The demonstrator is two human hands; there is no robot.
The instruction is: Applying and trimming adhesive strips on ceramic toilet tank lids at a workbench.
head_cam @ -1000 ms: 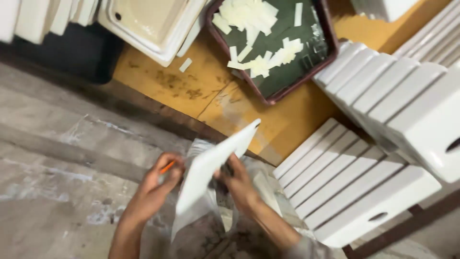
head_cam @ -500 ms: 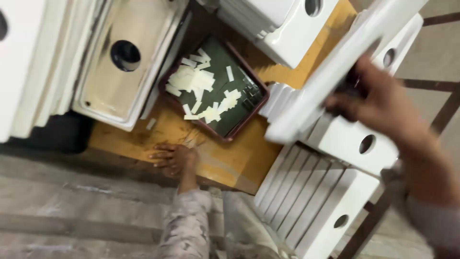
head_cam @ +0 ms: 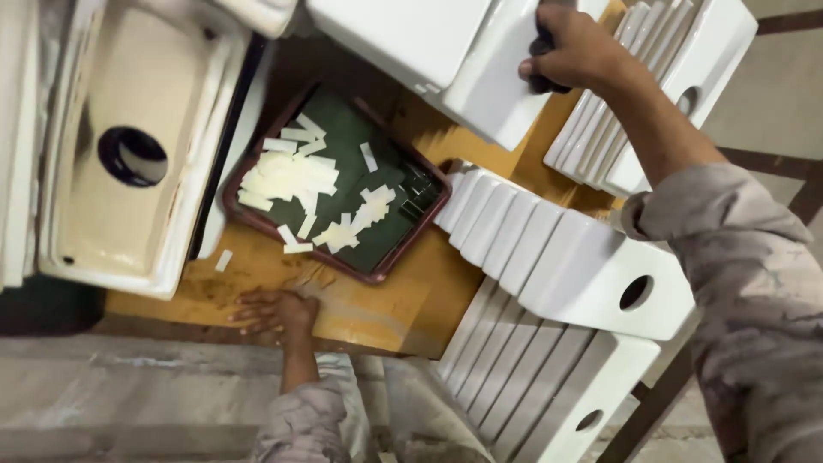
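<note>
My right hand grips the edge of a white ceramic piece held up over the far side of the wooden board. My left hand rests flat, fingers spread, on the near edge of that board. Just beyond my left hand lies a dark tray with several small white strips in it. A row of white ceramic pieces with round holes stands on edge to the right of the tray.
A large cream ceramic basin with a round hole lies at the left. More white ceramic pieces stand in a row at the lower right, and another stack at the upper right. Grey concrete floor runs below the board.
My right hand has carried the white piece further up and left over the board. The left hand has slid from beside the tray back to the board's near edge. The view shifted.
</note>
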